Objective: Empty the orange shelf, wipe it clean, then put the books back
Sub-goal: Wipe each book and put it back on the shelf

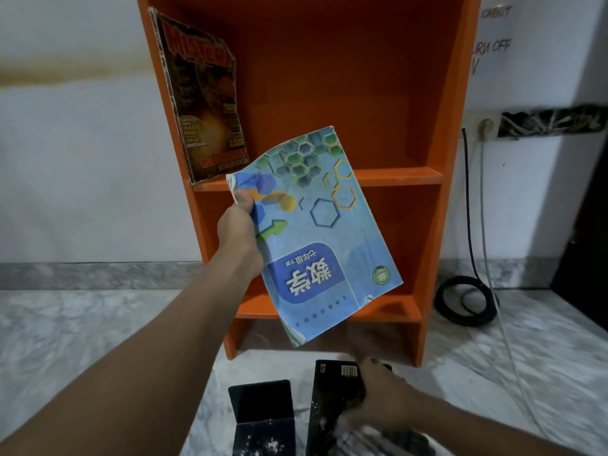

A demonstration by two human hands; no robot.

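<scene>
Left hand (239,225): centre of the frame, fingers clamped on one edge of a blue book (316,238), thumb on the cover; the book hangs tilted in front of the orange shelf (329,93).
Right hand (378,394): lower right of the frame, blurred, laid over a dark book (332,390) on the floor (82,340); I cannot tell whether the fingers grip it or only rest on it.
Shelf: middle board bare except for a magazine (205,103) leaning against the left wall, upper left of the frame.
Floor items: a second dark book (261,413) sits just beside the first, bottom centre.
Stage: likely mid-way, either unloading or reloading; unclear which.
Risk, grip: a one-edge pinch on a soft cover could let the blue book sag and slip.
Risk, magazine: brushing the leaning magazine could topple it.
Risk, cable: a coiled cable (465,301) lies near the shelf's right foot, a snag if the shelf shifts.
</scene>
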